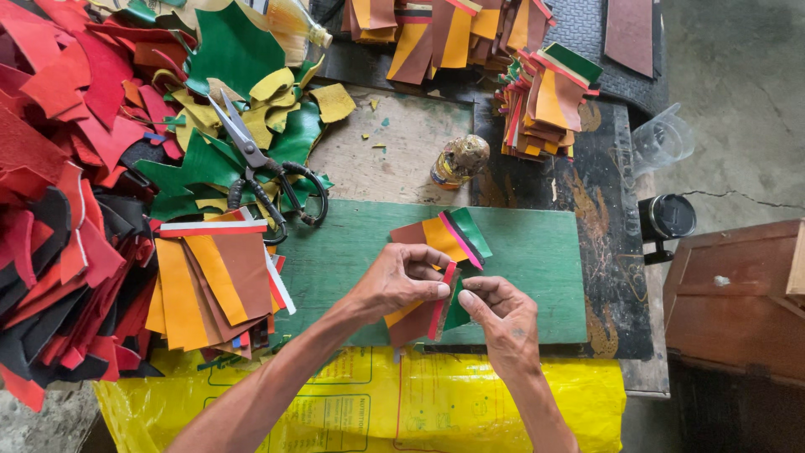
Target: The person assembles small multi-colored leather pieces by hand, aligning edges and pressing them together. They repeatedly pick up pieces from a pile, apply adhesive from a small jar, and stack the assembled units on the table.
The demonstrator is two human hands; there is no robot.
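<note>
While both hands (453, 298) pinch leather strips (440, 277), glue bottle (458, 161) sits capped nr board (537, 252).

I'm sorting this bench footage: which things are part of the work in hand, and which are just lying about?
In hand:
left hand
right hand
layered bundle of brown, orange, red and green leather strips
green board

Lying about:
black-handled scissors
small glue bottle
stack of cut leather pieces
clear plastic cup

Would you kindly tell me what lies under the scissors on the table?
The scissors rest on green leather pieces and yellow scraps; their handles reach the green board. Whatever lies beneath that leather is covered.
</note>
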